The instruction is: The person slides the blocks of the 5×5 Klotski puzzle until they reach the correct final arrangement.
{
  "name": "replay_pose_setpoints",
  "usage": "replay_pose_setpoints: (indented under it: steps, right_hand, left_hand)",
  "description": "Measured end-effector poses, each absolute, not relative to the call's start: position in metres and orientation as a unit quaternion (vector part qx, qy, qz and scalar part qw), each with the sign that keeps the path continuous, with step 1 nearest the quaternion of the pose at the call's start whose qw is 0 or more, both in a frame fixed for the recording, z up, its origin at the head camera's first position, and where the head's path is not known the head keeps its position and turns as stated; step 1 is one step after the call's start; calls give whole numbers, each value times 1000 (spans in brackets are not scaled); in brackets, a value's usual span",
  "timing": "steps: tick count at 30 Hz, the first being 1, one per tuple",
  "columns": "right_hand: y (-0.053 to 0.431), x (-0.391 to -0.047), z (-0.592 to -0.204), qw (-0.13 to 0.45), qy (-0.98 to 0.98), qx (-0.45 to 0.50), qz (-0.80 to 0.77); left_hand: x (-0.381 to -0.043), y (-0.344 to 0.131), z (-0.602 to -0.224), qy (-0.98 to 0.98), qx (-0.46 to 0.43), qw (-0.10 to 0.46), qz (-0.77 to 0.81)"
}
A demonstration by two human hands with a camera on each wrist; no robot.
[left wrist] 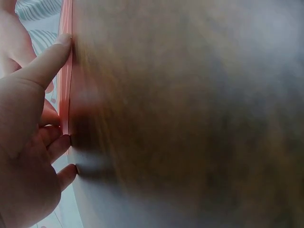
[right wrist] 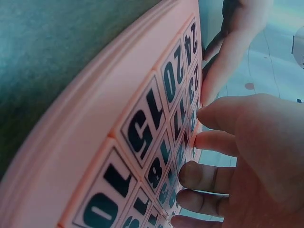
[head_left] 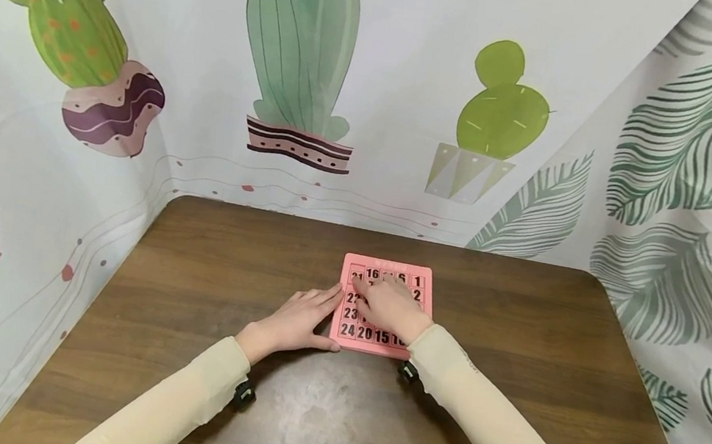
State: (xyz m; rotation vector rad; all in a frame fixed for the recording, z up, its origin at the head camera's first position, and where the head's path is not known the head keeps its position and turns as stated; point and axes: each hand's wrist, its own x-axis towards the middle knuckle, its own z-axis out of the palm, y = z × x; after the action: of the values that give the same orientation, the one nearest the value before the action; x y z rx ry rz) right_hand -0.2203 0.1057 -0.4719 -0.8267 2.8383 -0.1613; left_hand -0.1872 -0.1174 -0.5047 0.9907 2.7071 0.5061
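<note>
A brown wood-grain worktop (head_left: 190,268) with rounded far corners carries a pink sliding number puzzle (head_left: 365,331), which lies flat near its middle, numbers facing up.

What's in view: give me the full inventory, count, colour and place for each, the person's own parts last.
Number puzzle: one, pink, flat on the table
Number tiles: over a dozen showing, pink with black numerals, in the puzzle; exact count hidden by the right hand
Table: one, brown wood-look, below the hands
Backdrop: sheet count unclear, mainly white, behind and beside the table
Printed cacti: three, green, on the backdrop
Printed leaves: several, green and grey, mostly at the right
Wrist devices: two, black, one by each cuff
Sleeves: two, cream, on the forearms
Left hand: one, bare, at the puzzle's left edge
Right hand: one, bare, over the tiles
</note>
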Motion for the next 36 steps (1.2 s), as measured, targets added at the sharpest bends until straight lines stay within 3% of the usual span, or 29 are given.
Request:
replay_pose_setpoints:
  steps: [14, 36]
  right_hand:
    - [104, -209, -466, 99, 953, -282, -41]
    - [112, -220, -468, 90, 967, -233, -53]
  left_hand:
    - [-188, -118, -502, 918, 344, 96, 171]
    - [-188, -118, -503, 919, 344, 94, 167]
